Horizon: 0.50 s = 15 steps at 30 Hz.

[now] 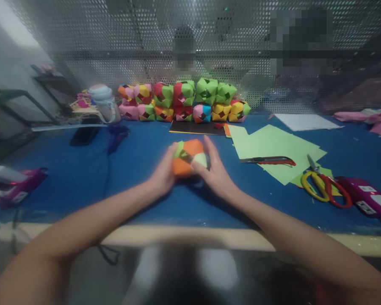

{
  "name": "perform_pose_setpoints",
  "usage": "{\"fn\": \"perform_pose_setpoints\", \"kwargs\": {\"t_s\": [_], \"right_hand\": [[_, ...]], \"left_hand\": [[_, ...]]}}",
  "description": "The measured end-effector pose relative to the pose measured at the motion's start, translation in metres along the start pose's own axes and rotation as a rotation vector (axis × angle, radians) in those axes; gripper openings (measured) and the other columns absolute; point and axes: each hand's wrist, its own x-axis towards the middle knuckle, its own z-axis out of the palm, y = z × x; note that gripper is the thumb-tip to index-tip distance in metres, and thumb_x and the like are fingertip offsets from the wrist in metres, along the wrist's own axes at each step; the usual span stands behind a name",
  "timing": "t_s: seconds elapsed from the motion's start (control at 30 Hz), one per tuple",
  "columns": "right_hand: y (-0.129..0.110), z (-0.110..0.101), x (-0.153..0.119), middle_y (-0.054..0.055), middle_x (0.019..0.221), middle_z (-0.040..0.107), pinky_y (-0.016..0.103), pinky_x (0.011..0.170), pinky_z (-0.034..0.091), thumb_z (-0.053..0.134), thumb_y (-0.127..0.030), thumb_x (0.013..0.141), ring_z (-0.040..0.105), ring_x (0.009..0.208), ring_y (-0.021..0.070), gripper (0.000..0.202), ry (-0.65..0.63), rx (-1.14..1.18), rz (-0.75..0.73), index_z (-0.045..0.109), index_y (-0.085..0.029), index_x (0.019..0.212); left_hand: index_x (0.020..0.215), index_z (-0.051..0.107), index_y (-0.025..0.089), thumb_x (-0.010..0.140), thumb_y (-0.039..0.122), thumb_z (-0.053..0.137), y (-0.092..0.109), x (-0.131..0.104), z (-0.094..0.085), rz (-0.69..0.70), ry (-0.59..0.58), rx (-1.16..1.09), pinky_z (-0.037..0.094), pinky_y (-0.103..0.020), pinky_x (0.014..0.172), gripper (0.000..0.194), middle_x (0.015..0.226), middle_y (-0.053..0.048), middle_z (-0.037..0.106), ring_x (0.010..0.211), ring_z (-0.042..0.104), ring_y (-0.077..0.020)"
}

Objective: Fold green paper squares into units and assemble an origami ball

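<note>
Between my two hands is a folded paper ball [193, 149] in orange and green, held just above the blue tabletop [146, 169]. My left hand [165, 170] presses on its left side, the fingers partly hidden behind it. On the right side, my right hand [218, 173] grips it with the thumb across the near face and the fingers up along the edge. Both hands and the ball are a little blurred. Behind them stand two stacked rows of similar paper balls [207, 91] in pink, red, green, yellow and blue.
Green paper sheets [279, 146] lie to the right, with a red utility knife [268, 161] and scissors [325, 184] on them. A purple device [366, 195] sits at far right. Leftward are a glue gun [117, 137], a phone [85, 133] and a white bottle [104, 101]. Perforated metal forms the back.
</note>
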Motion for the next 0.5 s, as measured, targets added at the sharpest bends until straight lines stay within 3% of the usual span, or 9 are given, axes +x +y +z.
{"fn": "perform_pose_setpoints", "kwargs": {"t_s": [0.07, 0.13, 0.2, 0.3, 0.4, 0.5], "right_hand": [[0.003, -0.005, 0.0, 0.009, 0.158, 0.017, 0.048, 0.117, 0.019, 0.061, -0.064, 0.075, 0.017, 0.145, 0.0256, 0.092, -0.042, -0.076, -0.121, 0.022, -0.025, 0.149], [0.005, -0.006, 0.001, 0.009, 0.154, 0.027, 0.05, 0.116, 0.022, 0.063, -0.062, 0.074, 0.024, 0.142, 0.0271, 0.09, -0.051, -0.138, -0.196, 0.026, -0.027, 0.148], [0.006, -0.005, 0.001, 0.011, 0.147, 0.039, 0.051, 0.114, 0.025, 0.061, -0.063, 0.075, 0.034, 0.137, 0.0288, 0.085, -0.027, -0.173, -0.214, 0.031, -0.026, 0.146], [0.006, -0.001, 0.001, 0.013, 0.138, 0.047, 0.051, 0.111, 0.03, 0.055, -0.065, 0.077, 0.042, 0.13, 0.0293, 0.083, 0.018, -0.178, -0.183, 0.033, -0.023, 0.146], [0.006, 0.002, 0.0, 0.014, 0.139, 0.045, 0.049, 0.109, 0.033, 0.049, -0.07, 0.079, 0.041, 0.129, 0.0286, 0.085, 0.029, -0.151, -0.128, 0.031, -0.022, 0.147], [0.007, 0.003, -0.002, 0.012, 0.14, 0.044, 0.05, 0.11, 0.031, 0.037, -0.073, 0.083, 0.04, 0.131, 0.0274, 0.081, 0.03, -0.119, -0.098, 0.03, -0.024, 0.147]], "left_hand": [[0.107, 0.066, 0.019, 0.088, 0.051, 0.049, 0.003, 0.002, -0.003, -0.081, 0.006, 0.011, 0.054, -0.031, 0.069, 0.041, 0.093, -0.007, 0.073, 0.077, 0.068, -0.0197], [0.107, 0.066, 0.019, 0.086, 0.055, 0.05, 0.003, 0.002, -0.005, -0.16, -0.029, 0.047, 0.053, -0.03, 0.058, 0.045, 0.086, -0.007, 0.073, 0.065, 0.067, -0.0188], [0.107, 0.066, 0.019, 0.086, 0.057, 0.05, 0.002, 0.002, -0.006, -0.169, -0.074, 0.065, 0.052, -0.029, 0.057, 0.047, 0.084, -0.008, 0.072, 0.064, 0.066, -0.0191], [0.113, 0.062, 0.017, 0.086, 0.056, 0.05, 0.0, 0.0, -0.004, -0.043, -0.078, 0.053, 0.054, -0.031, 0.073, 0.048, 0.098, -0.01, 0.071, 0.085, 0.067, -0.0218], [0.128, 0.05, 0.022, 0.08, 0.054, 0.06, -0.003, -0.004, -0.002, 0.113, -0.014, 0.094, 0.049, -0.035, 0.091, 0.059, 0.119, -0.008, 0.063, 0.106, 0.061, -0.0237], [0.134, 0.043, 0.027, 0.074, 0.052, 0.065, -0.007, -0.006, -0.004, 0.198, 0.008, 0.199, 0.044, -0.037, 0.099, 0.069, 0.129, -0.007, 0.055, 0.114, 0.055, -0.0244]]}}
